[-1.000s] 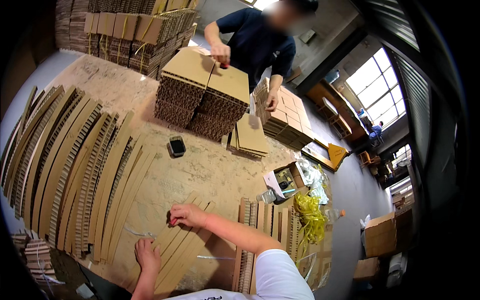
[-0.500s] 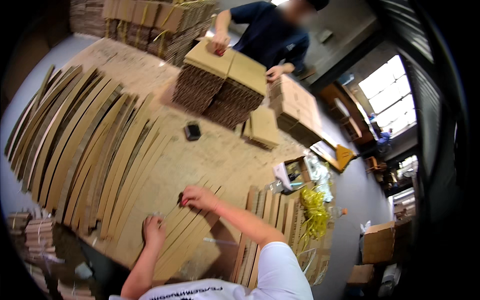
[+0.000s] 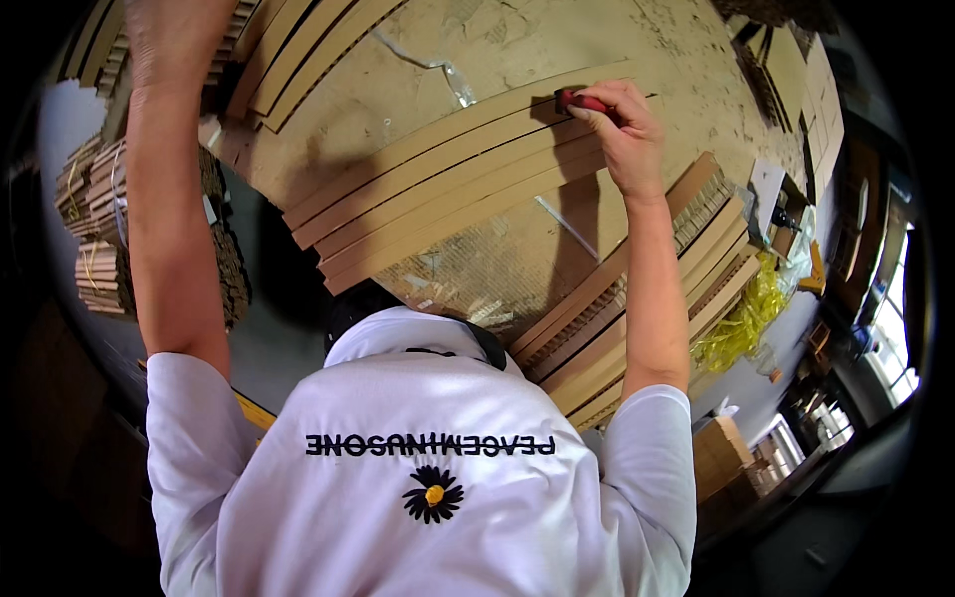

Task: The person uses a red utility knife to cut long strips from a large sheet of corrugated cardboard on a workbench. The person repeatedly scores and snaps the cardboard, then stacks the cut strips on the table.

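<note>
My right hand (image 3: 627, 129) is closed around a small red tool (image 3: 589, 102) with a black end, pointing left. It is over the right ends of several long tan cardboard strips (image 3: 438, 179), which lie side by side on the table with thin dark gaps between them. I cannot tell whether the tool touches a strip. My left hand (image 3: 181, 35) reaches to the upper left, near another group of cardboard strips (image 3: 298, 60). The top edge of the picture cuts it off, so its fingers are hidden.
The worn tabletop (image 3: 557, 40) carries a clear plastic scrap (image 3: 458, 85). Beside my right forearm stand thick cardboard strips (image 3: 637, 289) on edge, with yellow strapping (image 3: 741, 318) behind them. Tied cardboard bundles (image 3: 99, 189) are stacked low at left.
The view has tipped down toward my body and turned. My left arm now reaches far out to the upper left. My right hand still holds the red tool over the strips.
</note>
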The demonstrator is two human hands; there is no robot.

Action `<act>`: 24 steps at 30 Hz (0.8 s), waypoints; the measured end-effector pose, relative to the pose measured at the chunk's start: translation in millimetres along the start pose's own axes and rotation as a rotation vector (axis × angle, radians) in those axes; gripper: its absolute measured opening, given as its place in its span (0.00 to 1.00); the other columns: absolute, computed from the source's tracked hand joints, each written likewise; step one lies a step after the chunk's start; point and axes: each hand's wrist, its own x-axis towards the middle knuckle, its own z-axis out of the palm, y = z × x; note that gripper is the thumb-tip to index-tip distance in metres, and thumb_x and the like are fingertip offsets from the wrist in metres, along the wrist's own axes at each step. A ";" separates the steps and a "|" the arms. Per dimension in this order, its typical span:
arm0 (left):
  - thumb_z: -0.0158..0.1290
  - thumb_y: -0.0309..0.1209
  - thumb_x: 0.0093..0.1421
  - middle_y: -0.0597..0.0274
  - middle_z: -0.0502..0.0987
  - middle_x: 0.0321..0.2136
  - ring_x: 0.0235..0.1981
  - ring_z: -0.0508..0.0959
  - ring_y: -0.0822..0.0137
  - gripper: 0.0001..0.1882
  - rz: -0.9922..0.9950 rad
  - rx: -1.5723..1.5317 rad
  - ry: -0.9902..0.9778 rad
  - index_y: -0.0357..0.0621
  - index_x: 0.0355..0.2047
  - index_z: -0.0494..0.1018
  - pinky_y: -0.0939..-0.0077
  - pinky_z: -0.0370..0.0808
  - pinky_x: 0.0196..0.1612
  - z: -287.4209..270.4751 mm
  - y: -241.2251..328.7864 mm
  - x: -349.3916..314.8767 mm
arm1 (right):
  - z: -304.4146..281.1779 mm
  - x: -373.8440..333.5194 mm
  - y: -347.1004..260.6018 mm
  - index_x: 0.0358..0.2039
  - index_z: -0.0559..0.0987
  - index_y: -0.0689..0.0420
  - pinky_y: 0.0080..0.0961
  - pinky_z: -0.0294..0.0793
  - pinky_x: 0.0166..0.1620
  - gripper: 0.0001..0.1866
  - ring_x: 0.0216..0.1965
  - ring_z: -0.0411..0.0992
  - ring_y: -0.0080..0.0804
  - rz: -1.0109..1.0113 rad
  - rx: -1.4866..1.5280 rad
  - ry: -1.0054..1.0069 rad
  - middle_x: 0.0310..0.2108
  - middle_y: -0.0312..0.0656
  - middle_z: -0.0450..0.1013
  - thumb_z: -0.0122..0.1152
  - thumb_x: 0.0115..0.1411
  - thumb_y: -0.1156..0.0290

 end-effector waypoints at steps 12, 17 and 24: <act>0.61 0.26 0.59 0.56 0.77 0.44 0.46 0.76 0.51 0.13 -0.359 -0.426 -0.507 0.43 0.45 0.75 0.60 0.74 0.48 56.0 105.0 -219.9 | -5.6 38.5 10.4 0.35 0.85 0.59 0.23 0.76 0.39 0.09 0.37 0.76 0.28 -0.073 -0.212 -0.311 0.34 0.36 0.75 0.71 0.53 0.83; 0.62 0.26 0.58 0.57 0.77 0.43 0.45 0.76 0.51 0.14 -0.362 -0.416 -0.532 0.44 0.45 0.75 0.59 0.74 0.47 57.2 103.5 -216.4 | -8.6 38.4 6.1 0.35 0.85 0.59 0.22 0.75 0.40 0.10 0.37 0.75 0.28 -0.012 -0.218 -0.339 0.35 0.36 0.74 0.71 0.53 0.84; 0.64 0.28 0.55 0.62 0.75 0.41 0.43 0.75 0.54 0.15 -0.356 -0.380 -0.503 0.46 0.43 0.77 0.59 0.73 0.46 60.6 105.8 -219.6 | -7.9 40.2 8.1 0.35 0.84 0.59 0.23 0.75 0.38 0.10 0.36 0.74 0.28 -0.090 -0.273 -0.346 0.34 0.36 0.74 0.71 0.52 0.84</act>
